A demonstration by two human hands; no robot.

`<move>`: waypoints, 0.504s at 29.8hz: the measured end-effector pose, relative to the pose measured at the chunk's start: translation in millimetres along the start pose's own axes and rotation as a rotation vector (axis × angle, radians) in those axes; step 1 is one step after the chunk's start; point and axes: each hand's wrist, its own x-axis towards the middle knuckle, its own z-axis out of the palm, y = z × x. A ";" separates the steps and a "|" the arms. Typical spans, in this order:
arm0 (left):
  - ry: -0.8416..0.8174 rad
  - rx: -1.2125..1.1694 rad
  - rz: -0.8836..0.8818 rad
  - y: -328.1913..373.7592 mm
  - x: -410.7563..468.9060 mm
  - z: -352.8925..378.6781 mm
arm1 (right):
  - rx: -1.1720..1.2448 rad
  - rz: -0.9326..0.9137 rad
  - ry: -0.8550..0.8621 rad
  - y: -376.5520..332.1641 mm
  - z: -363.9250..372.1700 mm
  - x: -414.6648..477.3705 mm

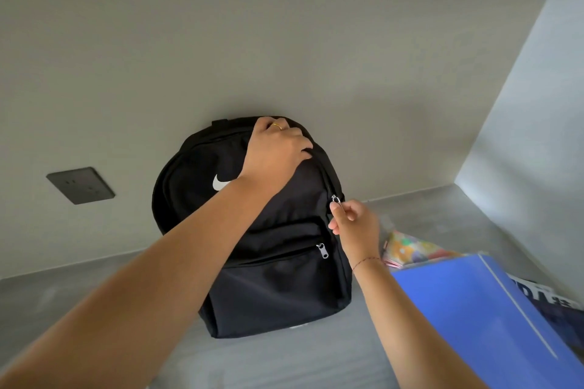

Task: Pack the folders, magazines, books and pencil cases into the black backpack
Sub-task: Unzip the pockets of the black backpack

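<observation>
grey walls meet a grey counter, and the black backpack is stood upright on it against the back wall, a dark socket just to its left. the top of the backpack is grasped by the left hand, fingers curled over the crown. the zip pull of the main compartment, on the bag's right side, is pinched by the right hand. the front pocket zip is seen closed. nothing appears packed yet: a blue folder lies near the right edge, a colourful pencil case beyond it, and a magazine partly hidden under the folder.

the slider could be jammed if fabric is caught in the teeth, or the bag could be tipped sideways if the pull is made without the top being held firm. the pile at right is close to the right forearm and could be nudged. free room is left mostly on the counter's left side; the corner wall hems the right.
</observation>
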 end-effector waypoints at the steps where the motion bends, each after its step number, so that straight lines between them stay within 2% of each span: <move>1: 0.011 0.009 -0.015 -1.2 -0.7 0.9 | -0.001 -0.006 -0.012 0.7 -0.7 -1.3; 9: 0.018 0.096 -0.108 -1.7 -2.7 8.5 | -0.033 0.090 -0.059 27.2 -9.6 -12.5; 15: 0.111 -0.060 -0.153 -11.2 -20.0 -11.6 | 0.043 0.162 -0.018 27.0 -14.9 -13.9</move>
